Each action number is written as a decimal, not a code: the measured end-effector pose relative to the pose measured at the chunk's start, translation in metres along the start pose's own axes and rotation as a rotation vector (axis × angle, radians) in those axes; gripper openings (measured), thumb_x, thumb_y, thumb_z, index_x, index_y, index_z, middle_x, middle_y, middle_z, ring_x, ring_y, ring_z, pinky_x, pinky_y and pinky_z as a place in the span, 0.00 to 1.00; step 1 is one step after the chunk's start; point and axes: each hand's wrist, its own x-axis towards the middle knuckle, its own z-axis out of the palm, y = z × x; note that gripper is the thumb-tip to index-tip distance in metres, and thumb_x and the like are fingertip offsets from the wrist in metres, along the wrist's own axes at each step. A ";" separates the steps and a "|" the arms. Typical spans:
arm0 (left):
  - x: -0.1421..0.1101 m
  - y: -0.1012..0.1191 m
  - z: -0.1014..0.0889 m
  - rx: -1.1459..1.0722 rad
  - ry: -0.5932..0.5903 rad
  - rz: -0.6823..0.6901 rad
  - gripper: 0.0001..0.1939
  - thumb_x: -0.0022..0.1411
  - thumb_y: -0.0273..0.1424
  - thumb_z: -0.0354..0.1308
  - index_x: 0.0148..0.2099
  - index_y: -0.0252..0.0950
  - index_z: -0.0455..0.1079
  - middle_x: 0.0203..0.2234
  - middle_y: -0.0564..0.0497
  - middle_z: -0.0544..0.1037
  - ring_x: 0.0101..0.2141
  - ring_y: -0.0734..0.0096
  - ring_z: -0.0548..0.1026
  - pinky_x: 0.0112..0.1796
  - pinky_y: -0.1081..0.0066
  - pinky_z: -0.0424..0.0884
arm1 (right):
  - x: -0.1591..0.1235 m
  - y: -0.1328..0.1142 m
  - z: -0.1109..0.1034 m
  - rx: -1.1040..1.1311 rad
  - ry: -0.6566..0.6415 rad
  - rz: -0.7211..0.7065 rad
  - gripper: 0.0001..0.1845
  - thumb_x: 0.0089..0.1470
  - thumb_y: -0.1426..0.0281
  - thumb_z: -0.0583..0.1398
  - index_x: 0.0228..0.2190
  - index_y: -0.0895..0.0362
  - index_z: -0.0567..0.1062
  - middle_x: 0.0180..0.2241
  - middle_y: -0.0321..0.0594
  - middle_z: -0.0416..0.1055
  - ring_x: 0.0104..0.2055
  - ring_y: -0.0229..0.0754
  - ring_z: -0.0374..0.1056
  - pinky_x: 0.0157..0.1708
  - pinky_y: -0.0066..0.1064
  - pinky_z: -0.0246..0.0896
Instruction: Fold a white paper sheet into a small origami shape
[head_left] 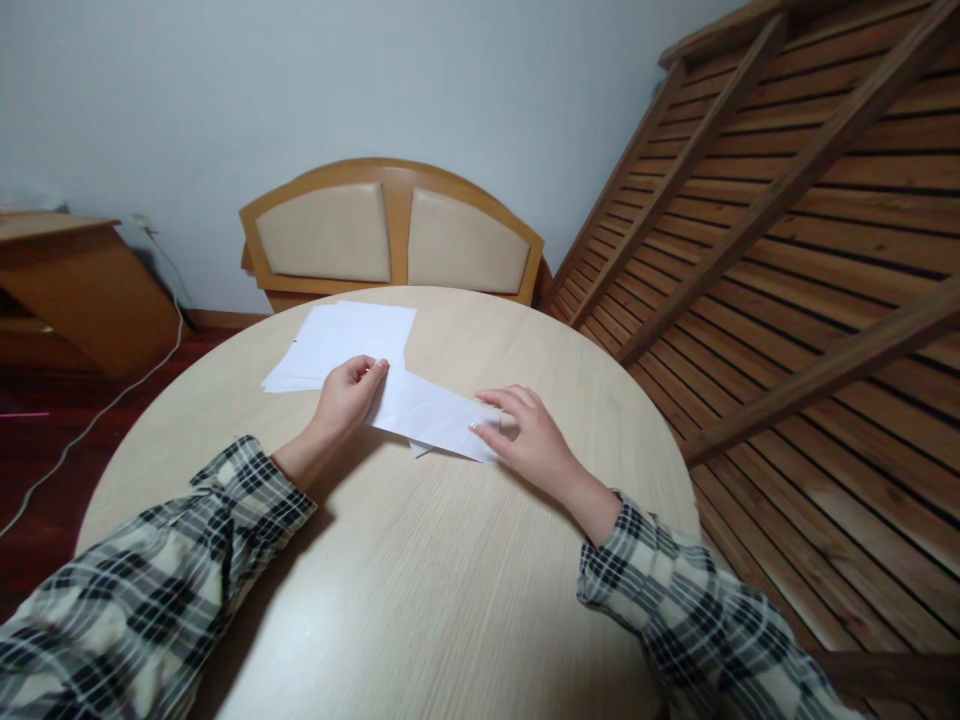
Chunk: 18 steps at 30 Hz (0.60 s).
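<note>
At a round, pale wooden table, a left hand pinches one end of a white paper between thumb and fingers, while a right hand, its thumb and fingers spread apart, frames the other end, though whether the fingertips touch it is hard to tell. The step in hand appears to be steadying the paper from both sides, beside a pile of white sheets. A firmer two-handed hold would call for the right thumb and fingers to close.
</note>
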 end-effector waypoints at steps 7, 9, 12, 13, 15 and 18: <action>-0.014 0.004 0.019 -0.190 -0.128 -0.150 0.11 0.55 0.37 0.58 0.26 0.36 0.65 0.19 0.55 0.65 0.19 0.75 0.62 0.19 0.74 0.57 | -0.009 -0.017 0.016 -0.327 -0.238 -0.241 0.37 0.50 0.59 0.64 0.59 0.53 0.62 0.59 0.47 0.60 0.60 0.51 0.54 0.59 0.48 0.48; -0.015 0.005 0.022 -0.243 -0.139 -0.169 0.09 0.55 0.35 0.58 0.27 0.36 0.65 0.21 0.54 0.67 0.20 0.74 0.64 0.20 0.73 0.60 | -0.009 -0.016 0.017 -0.322 -0.246 -0.244 0.28 0.54 0.64 0.61 0.56 0.53 0.67 0.57 0.46 0.64 0.59 0.49 0.58 0.59 0.47 0.48; -0.016 0.011 0.024 -0.382 -0.141 -0.221 0.10 0.57 0.37 0.57 0.28 0.36 0.66 0.25 0.50 0.72 0.24 0.72 0.68 0.24 0.71 0.66 | -0.008 -0.015 0.015 -0.257 -0.226 -0.190 0.16 0.58 0.71 0.56 0.47 0.52 0.74 0.51 0.40 0.72 0.53 0.44 0.66 0.55 0.43 0.55; -0.016 0.014 0.024 -0.440 -0.159 -0.260 0.12 0.58 0.40 0.56 0.30 0.36 0.67 0.26 0.48 0.74 0.24 0.70 0.69 0.25 0.70 0.68 | -0.008 -0.014 0.014 -0.239 -0.202 -0.156 0.15 0.59 0.71 0.54 0.45 0.51 0.75 0.49 0.40 0.74 0.51 0.44 0.69 0.53 0.42 0.58; -0.018 0.019 0.025 -0.527 -0.246 -0.339 0.20 0.61 0.48 0.51 0.35 0.35 0.69 0.29 0.44 0.76 0.27 0.66 0.73 0.26 0.68 0.70 | -0.007 -0.014 0.012 -0.216 -0.135 -0.081 0.14 0.61 0.69 0.53 0.43 0.51 0.77 0.46 0.40 0.76 0.47 0.44 0.71 0.48 0.40 0.62; -0.023 0.023 0.026 -0.553 -0.383 -0.351 0.29 0.61 0.56 0.44 0.41 0.35 0.69 0.34 0.39 0.77 0.34 0.59 0.76 0.30 0.65 0.73 | -0.007 -0.014 0.008 -0.155 -0.034 0.003 0.14 0.61 0.67 0.53 0.43 0.52 0.78 0.43 0.41 0.77 0.45 0.46 0.72 0.46 0.40 0.63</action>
